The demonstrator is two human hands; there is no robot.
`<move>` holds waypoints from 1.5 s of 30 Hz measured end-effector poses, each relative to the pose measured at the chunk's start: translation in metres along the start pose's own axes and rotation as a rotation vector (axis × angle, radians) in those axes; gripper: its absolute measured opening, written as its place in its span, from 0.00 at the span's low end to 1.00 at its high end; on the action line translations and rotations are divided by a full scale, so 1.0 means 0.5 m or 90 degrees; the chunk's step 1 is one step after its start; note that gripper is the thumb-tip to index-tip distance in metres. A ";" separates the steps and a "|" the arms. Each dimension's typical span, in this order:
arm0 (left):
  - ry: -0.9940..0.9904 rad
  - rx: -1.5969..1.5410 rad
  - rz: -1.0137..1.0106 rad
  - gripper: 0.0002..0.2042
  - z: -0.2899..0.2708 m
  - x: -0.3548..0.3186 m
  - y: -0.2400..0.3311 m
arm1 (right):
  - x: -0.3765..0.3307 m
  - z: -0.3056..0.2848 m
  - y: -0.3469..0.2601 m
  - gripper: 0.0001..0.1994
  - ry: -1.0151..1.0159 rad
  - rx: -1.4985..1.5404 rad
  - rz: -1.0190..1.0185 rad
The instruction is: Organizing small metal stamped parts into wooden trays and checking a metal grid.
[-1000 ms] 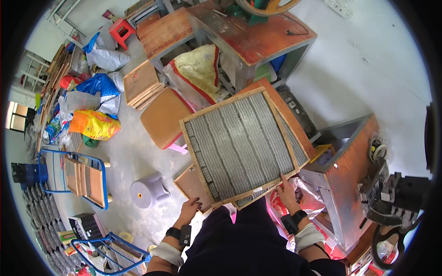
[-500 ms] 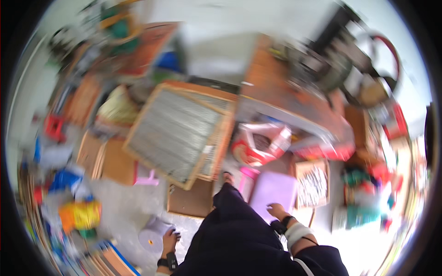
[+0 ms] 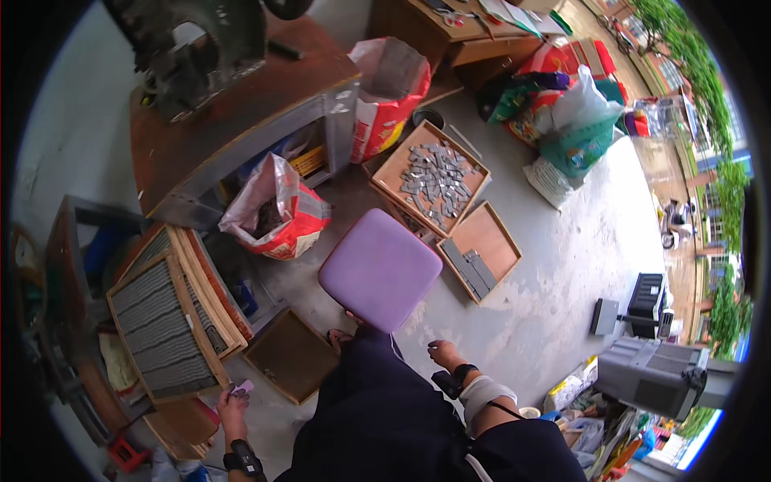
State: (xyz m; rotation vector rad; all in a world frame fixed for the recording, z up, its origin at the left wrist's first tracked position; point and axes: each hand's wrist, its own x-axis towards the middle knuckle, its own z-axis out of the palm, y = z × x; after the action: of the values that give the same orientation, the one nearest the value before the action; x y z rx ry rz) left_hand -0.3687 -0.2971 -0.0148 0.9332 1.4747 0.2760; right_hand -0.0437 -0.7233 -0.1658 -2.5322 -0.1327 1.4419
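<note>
My left hand (image 3: 234, 411) hangs low at the left, fingers loosely apart, over the pink leg (image 3: 242, 388) of a small stool; whether it touches the leg I cannot tell. My right hand (image 3: 446, 353) hangs over the floor, loosely bent with no object showing in it. Ahead of my legs stands a purple cushioned stool (image 3: 380, 269). Beyond it is a wooden tray of loose grey metal-like pieces (image 3: 438, 181). A lower tray (image 3: 499, 255) beside it holds flat grey strips in rows.
A framed panel of grey rows (image 3: 165, 325) leans at the left near a shallow wooden tray (image 3: 293, 353). Red-and-white sacks (image 3: 301, 221) stand by a workbench bearing a dark machine (image 3: 201, 56). Bags (image 3: 578, 136) lie far right; a grey bin-like box (image 3: 642, 373) stands right.
My view has swung to the right, bringing the trays, bags and the outdoors into sight. The framed panel and workbench have shifted left in the picture. Both hands still hang low.
</note>
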 end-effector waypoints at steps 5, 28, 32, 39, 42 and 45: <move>-0.088 0.118 -0.042 0.16 0.103 0.013 0.007 | -0.055 0.021 0.013 0.16 -0.019 0.096 -0.028; -0.274 0.435 -0.073 0.18 0.502 -0.116 -0.163 | -0.134 0.078 0.414 0.13 0.030 0.414 0.096; -0.389 0.506 -0.098 0.17 0.706 -0.233 -0.203 | -0.135 -0.024 0.483 0.14 0.033 0.623 0.172; -0.389 0.535 -0.097 0.16 0.821 -0.266 -0.218 | -0.143 -0.054 0.580 0.13 0.025 0.721 0.238; -0.344 0.558 -0.079 0.17 0.833 -0.260 -0.206 | -0.134 -0.064 0.594 0.13 0.010 0.719 0.245; -0.289 0.522 -0.088 0.17 0.837 -0.264 -0.199 | -0.119 -0.085 0.590 0.13 0.010 0.710 0.228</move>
State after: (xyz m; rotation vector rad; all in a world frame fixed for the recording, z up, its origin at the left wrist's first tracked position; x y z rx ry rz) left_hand -0.0405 -0.6020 -0.0563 1.4127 1.2062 -0.6596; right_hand -0.0473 -1.0273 -0.1652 -1.6488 0.9034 1.0941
